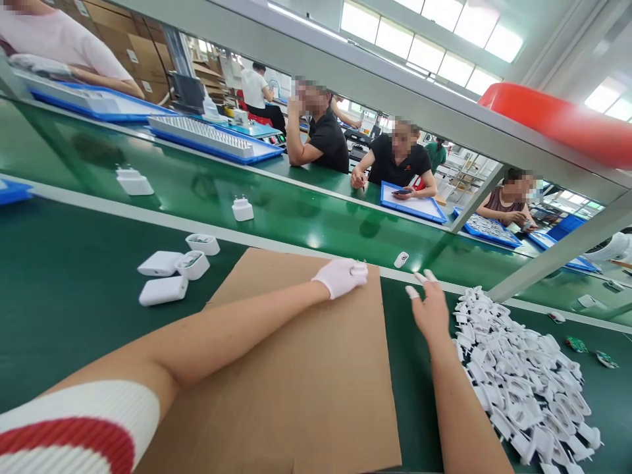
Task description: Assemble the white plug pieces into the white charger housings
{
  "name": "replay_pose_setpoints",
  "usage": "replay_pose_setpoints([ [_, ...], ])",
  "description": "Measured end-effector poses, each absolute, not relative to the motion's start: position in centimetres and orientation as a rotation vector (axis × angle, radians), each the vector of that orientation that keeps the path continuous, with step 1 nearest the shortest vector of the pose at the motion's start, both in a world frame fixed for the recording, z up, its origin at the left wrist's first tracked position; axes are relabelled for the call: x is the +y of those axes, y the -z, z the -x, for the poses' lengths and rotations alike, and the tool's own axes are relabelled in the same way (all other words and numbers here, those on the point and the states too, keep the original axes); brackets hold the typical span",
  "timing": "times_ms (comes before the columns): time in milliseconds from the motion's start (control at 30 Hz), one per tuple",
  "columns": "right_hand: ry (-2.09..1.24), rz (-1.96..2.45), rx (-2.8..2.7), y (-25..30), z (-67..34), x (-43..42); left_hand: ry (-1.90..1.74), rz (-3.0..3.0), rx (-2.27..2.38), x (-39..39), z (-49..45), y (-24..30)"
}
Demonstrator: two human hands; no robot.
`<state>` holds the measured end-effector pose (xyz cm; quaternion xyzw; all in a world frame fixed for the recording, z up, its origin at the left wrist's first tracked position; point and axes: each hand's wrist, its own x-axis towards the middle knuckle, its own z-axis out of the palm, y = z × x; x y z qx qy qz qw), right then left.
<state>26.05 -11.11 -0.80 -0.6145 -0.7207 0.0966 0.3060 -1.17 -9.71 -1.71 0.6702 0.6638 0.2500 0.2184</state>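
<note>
My left hand (pixel 342 276), in a white glove, is over the far right part of a brown cardboard sheet (pixel 306 368). Its fingers are curled, and whatever they may hold is hidden. To the right of the sheet my right hand (pixel 432 309) is open, with white covers on some fingertips and nothing in it. Just beyond its fingers a small white charger part (pixel 401 259) lies on the green conveyor belt (pixel 316 230). Beside my right forearm is a heap of white plug covers with pins (pixel 523 382).
Several white charger housings (pixel 162 291) lie left of the cardboard. Two white chargers (pixel 242 209) stand on the belt. Green circuit boards (pixel 576 344) lie right of the heap. A shelf beam (pixel 316 49) with a red basin (pixel 557 122) crosses above. Co-workers sit across with blue trays (pixel 413 203).
</note>
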Motion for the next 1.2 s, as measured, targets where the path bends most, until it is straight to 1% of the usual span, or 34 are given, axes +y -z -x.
replay_pose_setpoints([
  [67,-0.029,2.069,-1.805,0.2,-29.1,-10.1,-0.737,-1.745,2.029,-6.9,3.8,1.1],
  [100,-0.003,2.287,-1.726,0.1,-30.5,-9.7,-0.750,-1.697,2.098,-5.6,5.2,0.8],
  [167,-0.067,2.608,-1.598,0.0,-32.5,-9.2,-0.758,-1.599,2.211,-3.5,8.1,0.2],
  [233,-0.103,2.705,-1.602,0.0,-33.6,-9.0,-0.733,-1.517,2.283,-2.3,10.4,-0.2],
  [333,0.026,2.597,-1.743,-0.1,-33.9,-9.3,-0.680,-1.435,2.338,-1.7,12.5,-0.4],
  [400,0.089,2.526,-1.848,-0.4,-33.5,-9.5,-0.688,-1.338,2.452,-1.7,12.8,-0.5],
  [500,0.105,2.475,-1.984,-0.9,-32.8,-9.7,-0.870,-1.268,2.717,-1.7,11.5,-0.8],
  [567,0.079,2.439,-2.052,-1.1,-32.5,-9.7,-1.031,-1.466,2.740,-1.5,9.7,-1.0],
  [633,0.028,2.390,-2.079,-1.1,-32.2,-9.7,-1.061,-1.783,2.562,-1.1,7.1,-0.9],
  [767,-0.040,2.168,-2.060,-0.9,-31.6,-9.9,-0.731,-2.136,2.044,-0.2,1.1,0.0],
  [867,-0.031,1.899,-2.143,-0.8,-30.8,-10.2,-0.511,-2.202,1.846,0.5,-2.7,0.8],
  [967,-0.161,1.691,-2.187,-0.4,-30.0,-10.7,-0.409,-2.180,1.812,1.3,-4.6,1.1],
  [1100,-0.395,1.455,-2.030,0.3,-28.8,-10.9,-0.453,-2.145,1.876,1.3,-4.5,0.4],
  [1133,-0.494,1.406,-1.940,0.6,-28.3,-10.9,-0.473,-2.140,1.899,0.8,-4.2,0.2],
  [1200,-0.799,1.335,-1.724,1.0,-27.2,-11.1,-0.504,-2.145,1.932,-0.7,-3.5,-0.4],
])
